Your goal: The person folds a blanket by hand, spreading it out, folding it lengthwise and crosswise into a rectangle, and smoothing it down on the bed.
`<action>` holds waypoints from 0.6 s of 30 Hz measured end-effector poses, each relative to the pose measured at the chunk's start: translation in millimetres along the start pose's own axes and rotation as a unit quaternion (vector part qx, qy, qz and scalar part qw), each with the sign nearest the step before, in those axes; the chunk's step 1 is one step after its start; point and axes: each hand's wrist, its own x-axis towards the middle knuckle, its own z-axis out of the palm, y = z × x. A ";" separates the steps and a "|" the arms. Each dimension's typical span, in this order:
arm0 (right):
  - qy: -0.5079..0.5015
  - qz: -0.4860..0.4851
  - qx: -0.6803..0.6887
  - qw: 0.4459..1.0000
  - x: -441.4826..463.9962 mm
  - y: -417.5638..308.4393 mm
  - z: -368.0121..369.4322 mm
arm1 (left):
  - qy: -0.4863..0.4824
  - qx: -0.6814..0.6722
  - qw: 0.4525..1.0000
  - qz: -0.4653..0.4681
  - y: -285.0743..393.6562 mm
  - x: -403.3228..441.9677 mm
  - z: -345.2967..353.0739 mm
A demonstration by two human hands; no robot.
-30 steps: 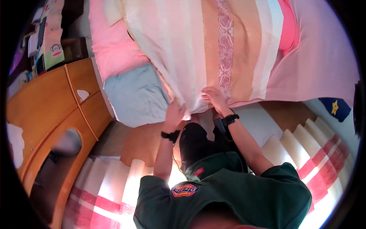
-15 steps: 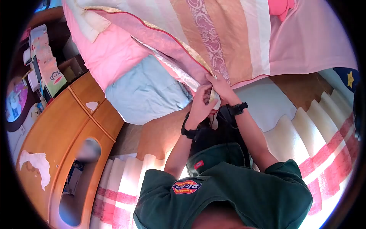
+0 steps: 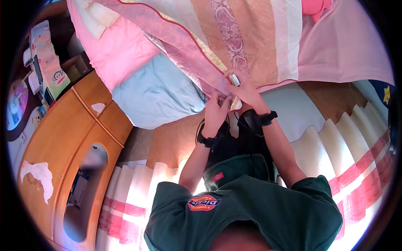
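Observation:
A striped duvet cover point(image 3: 259, 37) in white, tan and mauve spreads over the bed, its red-piped edge running down to my hands. My left hand point(image 3: 216, 109) is closed on the mauve side of the cover near its corner. Just to the right, my right hand point(image 3: 244, 90) grips the same corner, with a bit of white cloth showing by its fingers. Both hands are close together at the bed's near edge. A light blue pillow point(image 3: 161, 94) lies left of them on a pink sheet point(image 3: 121, 50). The fingertips are partly hidden by folds.
An orange wooden cabinet point(image 3: 46, 138) with an oval mirror point(image 3: 83, 192) stands at the left. White and red curtains point(image 3: 331, 146) hang on both sides of me. A cluttered shelf with a monkey-print cloth point(image 3: 52, 62) is at the upper left. Pink bedding point(image 3: 339, 46) covers the bed's right side.
The cover's edge is pulled straighter, and its mauve side lies flatter toward my hands. My left hand has shifted slightly down and left; the view has moved a little.

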 end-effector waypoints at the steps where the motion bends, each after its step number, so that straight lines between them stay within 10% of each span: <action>1: -0.041 -0.025 -0.090 0.995 -1.5 -9.0 -2.8 | 0.023 0.005 0.999 0.022 -2.5 1.7 2.2; 12: 0.016 0.029 -0.119 0.992 -13.1 3.5 -66.8 | 0.006 0.107 0.993 0.054 -24.5 26.3 15.5; 16: 0.101 0.050 -0.152 0.982 -10.7 2.8 -107.7 | -0.082 0.003 0.987 -0.135 -55.6 58.3 22.8; 18: 0.139 0.105 -0.110 0.979 -9.8 -4.6 -119.0 | -0.024 0.031 0.998 0.043 -67.2 72.6 32.4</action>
